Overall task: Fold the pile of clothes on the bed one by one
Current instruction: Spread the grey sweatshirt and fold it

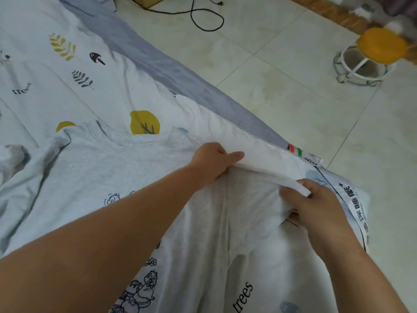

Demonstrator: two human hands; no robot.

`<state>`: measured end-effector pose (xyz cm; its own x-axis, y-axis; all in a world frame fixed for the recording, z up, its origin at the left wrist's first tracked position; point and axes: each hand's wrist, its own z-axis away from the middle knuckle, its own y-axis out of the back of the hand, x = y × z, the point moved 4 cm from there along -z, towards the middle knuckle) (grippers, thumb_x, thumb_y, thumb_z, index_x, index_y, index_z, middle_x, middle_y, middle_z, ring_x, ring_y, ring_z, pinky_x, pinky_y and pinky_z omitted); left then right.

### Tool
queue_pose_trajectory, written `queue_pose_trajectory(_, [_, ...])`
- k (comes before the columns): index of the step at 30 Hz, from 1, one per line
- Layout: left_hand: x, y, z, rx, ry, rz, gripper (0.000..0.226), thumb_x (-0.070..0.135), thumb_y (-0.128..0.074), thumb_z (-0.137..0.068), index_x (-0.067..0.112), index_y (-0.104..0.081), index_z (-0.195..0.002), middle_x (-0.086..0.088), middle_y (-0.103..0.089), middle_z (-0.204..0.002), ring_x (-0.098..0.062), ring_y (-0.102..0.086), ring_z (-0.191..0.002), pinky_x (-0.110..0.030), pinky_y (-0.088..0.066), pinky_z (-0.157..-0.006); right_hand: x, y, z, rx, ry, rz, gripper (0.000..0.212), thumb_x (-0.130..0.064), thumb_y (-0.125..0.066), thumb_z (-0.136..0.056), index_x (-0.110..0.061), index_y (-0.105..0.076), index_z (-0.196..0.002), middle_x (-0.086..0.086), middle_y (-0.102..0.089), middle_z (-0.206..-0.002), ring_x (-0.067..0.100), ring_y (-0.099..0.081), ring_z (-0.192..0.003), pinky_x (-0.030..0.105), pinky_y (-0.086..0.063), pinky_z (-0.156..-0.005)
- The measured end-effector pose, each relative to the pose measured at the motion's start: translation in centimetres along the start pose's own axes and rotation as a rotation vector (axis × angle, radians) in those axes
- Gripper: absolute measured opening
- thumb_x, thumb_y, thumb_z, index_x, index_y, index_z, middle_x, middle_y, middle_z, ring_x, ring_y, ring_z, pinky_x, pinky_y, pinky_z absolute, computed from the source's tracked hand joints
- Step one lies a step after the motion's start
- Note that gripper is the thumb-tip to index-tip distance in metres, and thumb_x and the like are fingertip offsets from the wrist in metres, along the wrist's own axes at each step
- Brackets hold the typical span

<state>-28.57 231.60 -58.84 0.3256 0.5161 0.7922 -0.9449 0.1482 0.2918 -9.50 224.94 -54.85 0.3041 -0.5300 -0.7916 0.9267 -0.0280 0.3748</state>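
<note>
Pale grey knit T-shirt with dark cartoon line drawings (94, 168), spread flat on the bed, neckline away from the person. Its right edge is lifted: left hand (212, 161) pinches the fold between thumb and curled fingers; right hand (316, 208) grips the same edge, nearer the person, fingers curled round the cloth. Beneath: white printed bedsheet (74, 71) (leaves, mushroom, yellow trees, the word "trees"). Beyond the bed's edge: cream tiled floor (282, 86), black cable (203, 16), white-framed stool with orange seat (381, 45).
</note>
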Motion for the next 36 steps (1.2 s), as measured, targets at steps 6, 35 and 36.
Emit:
queue_pose_trajectory(6, [0.7, 1.3, 0.4, -0.137, 0.013, 0.514, 0.026, -0.014, -0.050, -0.086, 0.011, -0.050, -0.076, 0.001, -0.049, -0.053, -0.011, -0.055, -0.049, -0.024, -0.056, -0.052, -3.7, -4.7, 6.5, 0.202, 0.392, 0.109, 0.013, -0.016, -0.056, -0.077, -0.025, -0.048, -0.080, -0.006, -0.052, -0.054, 0.008, -0.046, -0.047, 0.012, -0.032, -0.043])
queue_pose_trajectory(35, [-8.5, 6.2, 9.6, 0.498, -0.616, -0.594, 0.017, 0.022, -0.054, -0.081, 0.011, -0.065, -0.089, -0.007, -0.057, -0.090, -0.024, -0.055, -0.079, -0.036, -0.045, -0.071, -3.2, -13.9, -3.9, -0.055, 0.400, 0.783, 0.039, -0.026, -0.047, -0.094, -0.015, -0.034, -0.130, 0.011, -0.056, -0.106, 0.031, -0.056, -0.094, 0.035, -0.041, -0.073])
queue_pose_trajectory(36, [-8.5, 5.2, 10.4, 0.382, -0.729, -0.622, 0.020, 0.029, -0.054, -0.081, 0.013, -0.066, -0.085, -0.005, -0.057, -0.087, -0.020, -0.053, -0.077, -0.036, -0.044, -0.071, -3.3, -13.5, -3.5, -0.028, 0.404, 0.759, 0.044, -0.025, -0.047, -0.094, -0.015, -0.031, -0.133, 0.011, -0.056, -0.107, 0.032, -0.056, -0.095, 0.034, -0.040, -0.073])
